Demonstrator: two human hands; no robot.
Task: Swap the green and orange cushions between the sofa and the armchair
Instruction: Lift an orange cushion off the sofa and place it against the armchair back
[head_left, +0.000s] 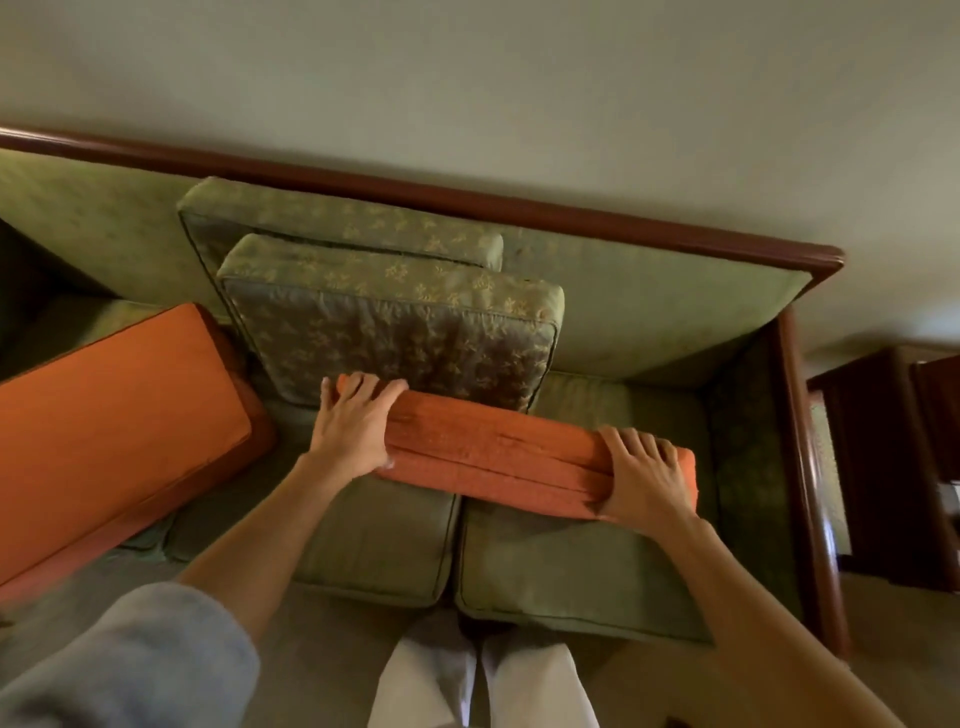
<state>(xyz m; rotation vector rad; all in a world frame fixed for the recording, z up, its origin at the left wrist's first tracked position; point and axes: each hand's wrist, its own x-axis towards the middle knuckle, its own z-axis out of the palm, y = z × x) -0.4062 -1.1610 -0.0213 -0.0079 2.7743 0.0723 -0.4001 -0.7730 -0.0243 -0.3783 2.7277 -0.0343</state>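
Dim, warm indoor light, wide-angle view with soft edges

You see muted, yellowish tones and no glare; soft shadows pool in the sofa's (649, 306) left corner and under the orange cushion (498, 452). Its wooden rail (467, 195) bows from lens distortion. The grey sleeve (130, 660) at lower left is blurred, and your left hand (353, 421) shows slight motion smear.

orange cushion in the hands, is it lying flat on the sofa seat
No: the orange cushion stands on its long edge on the sofa seat, gripped at each end by the left hand and the right hand.
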